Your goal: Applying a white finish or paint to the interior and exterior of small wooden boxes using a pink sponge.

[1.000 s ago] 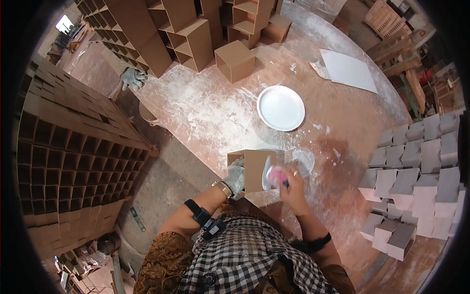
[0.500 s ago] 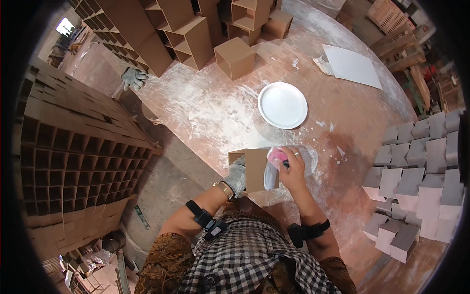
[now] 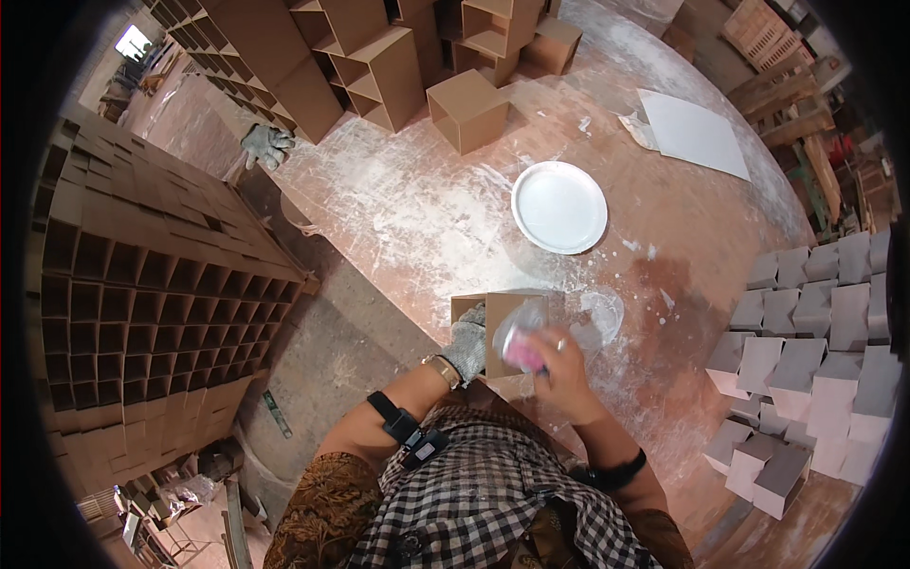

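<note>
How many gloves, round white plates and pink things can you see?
Gloves: 2, one on the left hand that holds the brown box, and a loose glove
Round white plate: 1
Pink thing, in the right hand: 1
Total: 4

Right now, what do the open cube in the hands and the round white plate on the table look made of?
Open cube: looks like brown cardboard or thin board, matte, flat tan panels. Round white plate: smooth with a raised rim, plastic or enamel, hard to tell. Left hand wears a grey knit glove.
</note>
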Demonstrator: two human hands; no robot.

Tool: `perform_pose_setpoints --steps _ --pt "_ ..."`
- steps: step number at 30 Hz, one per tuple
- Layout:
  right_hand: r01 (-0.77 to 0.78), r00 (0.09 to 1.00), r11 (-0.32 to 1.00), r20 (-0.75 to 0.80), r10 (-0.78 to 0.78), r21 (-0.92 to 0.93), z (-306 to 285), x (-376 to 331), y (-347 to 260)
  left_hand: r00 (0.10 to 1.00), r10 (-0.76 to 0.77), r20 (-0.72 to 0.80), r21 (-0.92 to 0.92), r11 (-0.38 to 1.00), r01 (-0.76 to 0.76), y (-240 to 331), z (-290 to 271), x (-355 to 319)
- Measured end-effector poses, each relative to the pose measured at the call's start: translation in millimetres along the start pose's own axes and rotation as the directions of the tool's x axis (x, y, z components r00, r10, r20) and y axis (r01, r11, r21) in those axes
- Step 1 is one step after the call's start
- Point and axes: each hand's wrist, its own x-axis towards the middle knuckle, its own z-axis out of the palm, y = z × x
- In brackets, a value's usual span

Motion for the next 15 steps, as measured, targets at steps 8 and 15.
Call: perform_pose_setpoints --steps 8,15 --pt "-0.459 0.882 0.871 -0.210 0.423 -0.176 2.2 11.4 20.5 0.997 0.056 0.054 0.626 0.776 -0.078 50.4 -2.7 0.7" --pt "-0.394 0.919 0.919 0.010 0.394 -0.004 -11.0 -34.3 -40.4 0.994 -0.060 0.091 0.715 0.699 -0.024 66.7 -0.5 -1.6"
